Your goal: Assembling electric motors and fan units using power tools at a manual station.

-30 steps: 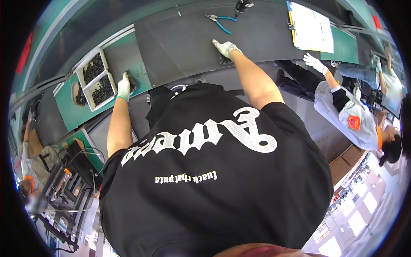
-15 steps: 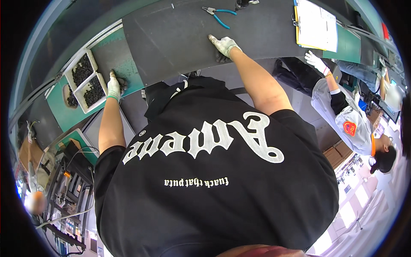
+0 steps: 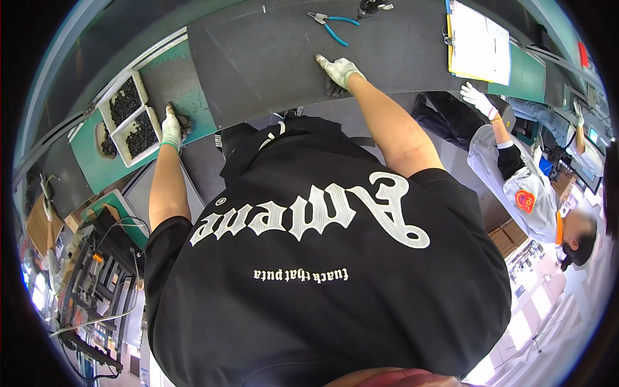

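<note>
A long green bench (image 3: pixel 103 164) curves across the top, partly covered by a dark mat (image 3: pixel 271 58); a clipboard (image 3: pixel 477 42) lies at its right end; a metal rack (image 3: pixel 90 303) stands lower left; pale floor (image 3: pixel 554 309) shows bright at the right.
</note>
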`<state>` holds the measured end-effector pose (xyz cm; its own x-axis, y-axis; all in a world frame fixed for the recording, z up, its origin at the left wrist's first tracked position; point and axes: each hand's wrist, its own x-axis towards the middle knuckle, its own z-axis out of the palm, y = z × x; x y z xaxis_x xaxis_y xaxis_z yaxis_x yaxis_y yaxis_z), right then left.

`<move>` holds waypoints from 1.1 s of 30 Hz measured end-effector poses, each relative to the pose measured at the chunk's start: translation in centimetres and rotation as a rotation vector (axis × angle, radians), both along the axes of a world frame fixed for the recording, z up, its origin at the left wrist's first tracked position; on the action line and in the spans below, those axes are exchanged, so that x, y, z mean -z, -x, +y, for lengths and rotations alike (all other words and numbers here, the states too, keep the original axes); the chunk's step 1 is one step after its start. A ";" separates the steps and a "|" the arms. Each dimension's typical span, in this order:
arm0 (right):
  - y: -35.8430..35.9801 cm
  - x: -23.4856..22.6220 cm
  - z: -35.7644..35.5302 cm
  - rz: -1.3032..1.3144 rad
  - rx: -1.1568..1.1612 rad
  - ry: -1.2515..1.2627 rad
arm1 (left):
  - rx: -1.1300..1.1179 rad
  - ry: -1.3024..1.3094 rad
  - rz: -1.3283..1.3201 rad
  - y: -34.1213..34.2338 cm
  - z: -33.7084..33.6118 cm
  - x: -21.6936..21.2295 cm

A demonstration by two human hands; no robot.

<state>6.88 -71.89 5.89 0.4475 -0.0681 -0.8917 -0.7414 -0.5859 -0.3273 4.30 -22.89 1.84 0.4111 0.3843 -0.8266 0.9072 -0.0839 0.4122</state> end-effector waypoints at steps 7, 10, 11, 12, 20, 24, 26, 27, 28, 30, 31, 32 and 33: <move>0.0 1.7 -1.1 -0.088 -0.053 0.088 | -0.008 0.011 0.010 -0.2 -0.1 0.4; -0.5 1.7 -1.4 -0.034 -0.057 0.045 | -0.002 0.004 0.010 -0.1 -0.3 0.5; -0.5 1.6 -1.3 -0.029 -0.063 0.045 | 0.002 0.000 0.011 -0.1 -0.3 0.5; -0.5 1.5 -1.2 -0.026 -0.053 0.048 | 0.005 -0.002 0.012 -0.1 -0.3 0.5; -0.3 1.5 -0.7 -0.054 -0.035 0.085 | 0.048 -0.001 0.037 0.0 0.6 0.5; -0.5 2.0 -1.2 -0.034 -0.054 0.085 | 0.068 -0.031 0.046 0.1 0.6 0.8; -0.6 2.0 -1.2 -0.013 -0.058 0.103 | 0.074 -0.041 0.059 0.1 0.2 0.5; -0.7 2.0 -1.2 -0.009 -0.058 0.102 | 0.073 -0.041 0.055 0.1 0.1 0.4; -0.6 2.0 -1.2 -0.009 -0.055 0.114 | 0.072 -0.040 0.051 0.0 0.0 0.2; -0.6 1.5 -1.3 -0.008 -0.051 0.143 | 0.069 -0.037 0.052 0.0 -0.2 -0.2; -0.6 1.3 -1.4 -0.004 -0.051 0.145 | 0.073 -0.036 0.050 -0.1 -0.2 -0.3; -0.5 1.1 -1.5 0.006 -0.066 0.150 | 0.078 -0.035 0.048 -0.1 -0.3 -0.4; -0.5 0.9 -1.6 0.016 -0.081 0.155 | 0.083 -0.034 0.045 -0.1 -0.3 -0.4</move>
